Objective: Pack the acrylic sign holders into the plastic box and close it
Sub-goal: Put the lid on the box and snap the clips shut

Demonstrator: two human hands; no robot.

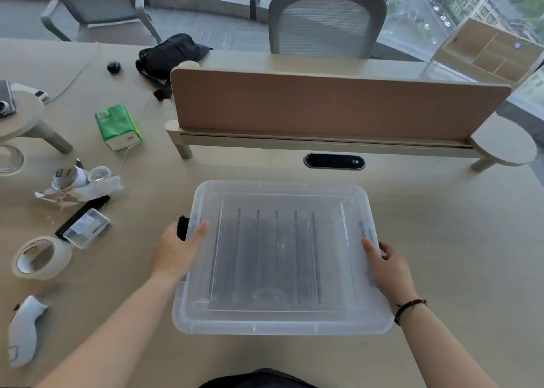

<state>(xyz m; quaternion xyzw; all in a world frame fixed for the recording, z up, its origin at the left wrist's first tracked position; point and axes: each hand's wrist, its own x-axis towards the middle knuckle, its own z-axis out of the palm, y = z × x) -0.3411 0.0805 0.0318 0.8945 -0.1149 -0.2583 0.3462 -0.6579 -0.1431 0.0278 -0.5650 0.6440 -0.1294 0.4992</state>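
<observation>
My two hands hold a lidded clear plastic box (pixel 281 258) on the bench (pixel 441 240) in front of me.

Acrylic sign holders (pixel 266 255) stand in rows inside, seen through the lid (pixel 282 189). My left hand (pixel 176 250) grips the left edge, thumb on top; my right hand (pixel 388 267) grips the right edge. A tape roll (pixel 41 258) lies well to the left.

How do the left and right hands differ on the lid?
The left hand lies at the lid's left edge near a black clip, its wrist bare; the right hand lies at the right edge, with a dark bracelet on its wrist. The left thumb points up along the lid; the right thumb angles inward. Both rest on the lid at mid-length.
</observation>
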